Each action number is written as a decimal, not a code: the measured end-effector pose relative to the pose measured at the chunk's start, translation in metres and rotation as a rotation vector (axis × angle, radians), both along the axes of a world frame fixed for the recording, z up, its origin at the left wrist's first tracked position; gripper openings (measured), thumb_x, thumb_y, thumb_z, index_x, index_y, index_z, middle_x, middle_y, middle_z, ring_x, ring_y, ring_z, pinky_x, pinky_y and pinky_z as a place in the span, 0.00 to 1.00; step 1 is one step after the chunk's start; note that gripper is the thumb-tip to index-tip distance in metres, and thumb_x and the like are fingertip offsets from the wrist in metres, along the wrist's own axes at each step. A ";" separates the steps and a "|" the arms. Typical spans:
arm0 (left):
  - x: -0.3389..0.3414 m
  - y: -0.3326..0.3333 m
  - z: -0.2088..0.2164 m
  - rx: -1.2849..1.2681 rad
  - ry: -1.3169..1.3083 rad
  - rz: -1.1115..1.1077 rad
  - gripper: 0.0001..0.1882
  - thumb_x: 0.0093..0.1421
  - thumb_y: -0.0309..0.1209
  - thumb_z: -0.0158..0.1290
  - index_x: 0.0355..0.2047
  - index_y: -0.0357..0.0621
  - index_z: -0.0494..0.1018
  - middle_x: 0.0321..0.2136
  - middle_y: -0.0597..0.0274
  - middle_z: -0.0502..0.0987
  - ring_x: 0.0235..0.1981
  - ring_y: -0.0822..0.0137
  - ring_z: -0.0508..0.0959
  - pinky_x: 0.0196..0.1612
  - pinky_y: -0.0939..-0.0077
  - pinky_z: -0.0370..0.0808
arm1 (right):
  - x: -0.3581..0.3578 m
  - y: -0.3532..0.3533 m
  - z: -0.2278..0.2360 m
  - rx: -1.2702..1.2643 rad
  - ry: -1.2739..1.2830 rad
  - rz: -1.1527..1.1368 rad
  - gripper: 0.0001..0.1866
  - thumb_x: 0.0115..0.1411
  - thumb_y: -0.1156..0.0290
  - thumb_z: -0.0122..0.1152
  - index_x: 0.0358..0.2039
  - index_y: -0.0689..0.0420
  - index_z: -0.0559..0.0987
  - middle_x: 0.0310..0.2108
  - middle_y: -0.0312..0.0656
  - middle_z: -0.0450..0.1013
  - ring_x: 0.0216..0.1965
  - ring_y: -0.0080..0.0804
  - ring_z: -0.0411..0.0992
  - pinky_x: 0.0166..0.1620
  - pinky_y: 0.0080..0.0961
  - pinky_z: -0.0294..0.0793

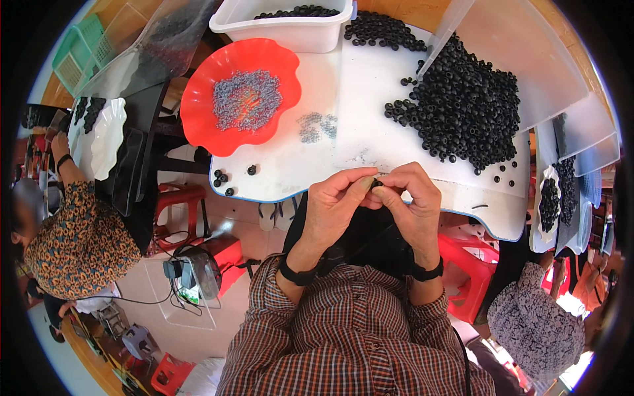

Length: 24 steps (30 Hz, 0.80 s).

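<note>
A small black round piece [377, 183] sits between the fingertips of both my hands, just off the table's near edge. My left hand [334, 203] is closed, its thumb and index finger pinching the piece from the left. My right hand [415, 198] closes on it from the right with thumb and fingers. The fingers cover most of the piece, so its details are hidden. Ahead and to the right spreads a large heap of similar black ring-like pieces [462, 99]. A red scalloped bowl [198, 109] at the left holds many small greyish metallic parts [241, 99].
A white tub [284, 26] with black pieces stands at the back. Small grey parts [318, 127] and several loose black pieces [221, 177] lie on the white table [290, 175]. Clear plastic bins [528, 59] flank the heap. Other people [79, 237] work on both sides. Red stools [469, 270] stand below.
</note>
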<state>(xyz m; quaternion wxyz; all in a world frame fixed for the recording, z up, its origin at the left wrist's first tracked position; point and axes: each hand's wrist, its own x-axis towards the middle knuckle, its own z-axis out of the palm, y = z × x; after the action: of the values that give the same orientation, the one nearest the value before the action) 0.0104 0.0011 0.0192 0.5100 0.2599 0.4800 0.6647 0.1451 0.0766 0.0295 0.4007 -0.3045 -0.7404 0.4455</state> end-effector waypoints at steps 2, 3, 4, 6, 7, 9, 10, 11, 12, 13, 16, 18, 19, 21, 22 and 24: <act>0.000 -0.001 -0.002 -0.009 0.024 -0.004 0.12 0.65 0.26 0.52 0.45 0.31 0.75 0.32 0.56 0.81 0.30 0.71 0.81 0.35 0.82 0.79 | 0.000 0.000 0.003 0.015 -0.032 0.004 0.08 0.51 0.81 0.68 0.33 0.62 0.79 0.30 0.39 0.71 0.27 0.23 0.72 0.28 0.19 0.74; 0.000 -0.001 -0.002 -0.022 0.048 0.003 0.12 0.65 0.26 0.52 0.45 0.31 0.75 0.32 0.56 0.81 0.30 0.71 0.81 0.35 0.82 0.80 | 0.000 -0.001 0.004 0.025 -0.064 0.017 0.08 0.51 0.81 0.68 0.32 0.62 0.79 0.30 0.39 0.71 0.26 0.23 0.72 0.28 0.19 0.74; 0.000 -0.001 -0.001 -0.018 0.048 -0.005 0.12 0.65 0.26 0.52 0.45 0.31 0.75 0.32 0.56 0.81 0.30 0.71 0.81 0.35 0.82 0.80 | -0.001 -0.002 0.005 0.040 -0.075 0.014 0.08 0.51 0.81 0.68 0.31 0.62 0.78 0.29 0.39 0.71 0.25 0.24 0.72 0.27 0.19 0.73; 0.001 -0.001 0.000 -0.055 0.065 -0.011 0.12 0.64 0.26 0.52 0.44 0.30 0.75 0.33 0.55 0.81 0.30 0.69 0.81 0.36 0.78 0.81 | -0.001 -0.002 0.006 0.060 -0.095 0.013 0.08 0.51 0.81 0.68 0.31 0.63 0.77 0.29 0.40 0.71 0.24 0.26 0.73 0.27 0.20 0.74; 0.002 -0.001 0.000 -0.052 0.065 -0.018 0.12 0.64 0.26 0.52 0.44 0.30 0.75 0.33 0.55 0.81 0.30 0.69 0.81 0.36 0.78 0.81 | -0.001 -0.003 0.007 0.076 -0.115 0.019 0.08 0.51 0.81 0.68 0.30 0.63 0.77 0.28 0.41 0.71 0.24 0.27 0.73 0.27 0.21 0.74; 0.003 0.000 -0.003 -0.047 0.021 -0.019 0.11 0.63 0.26 0.54 0.42 0.30 0.76 0.32 0.55 0.81 0.30 0.69 0.81 0.36 0.78 0.81 | 0.000 -0.005 0.005 0.086 -0.130 0.004 0.07 0.51 0.81 0.67 0.30 0.63 0.76 0.28 0.41 0.71 0.24 0.29 0.73 0.27 0.22 0.74; 0.003 0.000 -0.004 -0.045 0.023 -0.022 0.11 0.63 0.26 0.54 0.42 0.30 0.76 0.32 0.55 0.81 0.30 0.69 0.81 0.36 0.78 0.81 | 0.000 -0.006 0.004 0.093 -0.145 -0.004 0.07 0.51 0.82 0.67 0.29 0.63 0.76 0.28 0.42 0.71 0.24 0.31 0.74 0.26 0.23 0.74; 0.002 0.000 -0.004 -0.057 0.009 -0.019 0.11 0.62 0.25 0.56 0.42 0.29 0.76 0.31 0.55 0.80 0.30 0.70 0.81 0.35 0.79 0.81 | -0.001 -0.006 0.003 0.095 -0.143 -0.006 0.07 0.51 0.82 0.67 0.29 0.63 0.76 0.28 0.42 0.71 0.24 0.31 0.74 0.26 0.23 0.74; 0.002 0.001 -0.005 -0.068 -0.008 -0.020 0.12 0.61 0.25 0.57 0.41 0.28 0.75 0.31 0.55 0.80 0.30 0.71 0.81 0.35 0.81 0.81 | 0.000 -0.007 0.002 0.106 -0.168 -0.013 0.07 0.51 0.82 0.66 0.29 0.63 0.76 0.28 0.42 0.71 0.24 0.32 0.74 0.27 0.24 0.75; 0.002 0.001 -0.005 -0.066 -0.007 -0.024 0.12 0.61 0.25 0.57 0.41 0.28 0.75 0.31 0.55 0.80 0.30 0.71 0.81 0.35 0.81 0.81 | 0.000 -0.007 0.001 0.117 -0.192 -0.018 0.07 0.51 0.82 0.66 0.29 0.63 0.76 0.28 0.43 0.71 0.24 0.33 0.74 0.27 0.25 0.75; 0.001 0.001 -0.006 -0.104 -0.039 -0.048 0.12 0.61 0.26 0.57 0.42 0.28 0.75 0.31 0.55 0.80 0.29 0.71 0.81 0.35 0.80 0.81 | 0.003 -0.008 0.003 0.056 -0.220 -0.001 0.06 0.52 0.80 0.66 0.30 0.63 0.76 0.28 0.42 0.71 0.25 0.31 0.75 0.27 0.24 0.75; -0.001 0.000 -0.007 -0.105 -0.057 -0.078 0.12 0.63 0.27 0.55 0.43 0.29 0.75 0.32 0.54 0.80 0.31 0.70 0.81 0.36 0.78 0.82 | 0.003 -0.008 0.006 -0.024 -0.172 0.010 0.06 0.53 0.80 0.65 0.30 0.63 0.76 0.29 0.41 0.72 0.25 0.29 0.74 0.28 0.23 0.75; -0.002 0.000 -0.008 -0.109 -0.054 -0.073 0.12 0.63 0.27 0.55 0.43 0.29 0.75 0.32 0.54 0.80 0.31 0.70 0.81 0.36 0.78 0.82 | 0.004 -0.008 0.006 -0.105 -0.124 0.021 0.06 0.54 0.80 0.65 0.31 0.63 0.77 0.29 0.40 0.72 0.26 0.26 0.74 0.29 0.21 0.74; -0.003 0.001 -0.011 0.003 -0.282 -0.103 0.12 0.65 0.27 0.52 0.45 0.30 0.75 0.34 0.52 0.80 0.31 0.68 0.81 0.36 0.75 0.82 | 0.006 -0.008 0.003 -0.162 -0.044 0.016 0.05 0.55 0.80 0.64 0.32 0.63 0.77 0.30 0.39 0.72 0.27 0.24 0.74 0.30 0.19 0.74; -0.005 0.001 -0.014 0.002 -0.281 -0.101 0.12 0.65 0.27 0.52 0.45 0.30 0.75 0.34 0.52 0.80 0.31 0.68 0.81 0.36 0.75 0.82 | 0.007 -0.008 0.003 -0.216 0.033 0.006 0.05 0.55 0.80 0.64 0.33 0.62 0.78 0.31 0.37 0.72 0.29 0.21 0.73 0.31 0.17 0.73; -0.011 0.001 -0.019 0.101 -0.434 -0.183 0.13 0.66 0.28 0.49 0.46 0.31 0.74 0.34 0.51 0.80 0.32 0.65 0.81 0.36 0.70 0.82 | 0.010 -0.007 0.003 -0.256 0.103 0.013 0.05 0.56 0.81 0.63 0.34 0.62 0.78 0.32 0.37 0.72 0.30 0.20 0.73 0.33 0.17 0.73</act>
<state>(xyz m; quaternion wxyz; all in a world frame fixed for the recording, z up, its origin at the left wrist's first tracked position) -0.0003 0.0025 0.0000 0.6456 0.1784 0.2997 0.6794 0.1555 0.0695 0.0326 0.3933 -0.3253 -0.6577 0.5541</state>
